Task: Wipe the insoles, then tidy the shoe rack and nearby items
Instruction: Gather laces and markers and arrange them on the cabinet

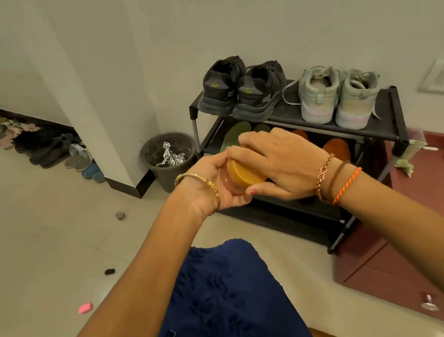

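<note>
I hold a small round jar with an orange lid (243,178) in front of the black shoe rack (390,128). My left hand (211,184) cups the jar's body from below, and my right hand (278,161) grips the lid from above. On the rack's top shelf stand a pair of black sneakers (242,88) and a pair of pale pastel sneakers (334,93). Green insoles (234,134) lie on the second shelf, orange insoles (335,149) on the one below, partly hidden by my hands.
A dark waste bin (167,157) with crumpled foil stands left of the rack beside a wall pillar. A row of sandals and slippers (34,141) lines the far left wall. Small bits lie on the floor: a cap (120,215), a black piece (109,271), a pink piece (85,308).
</note>
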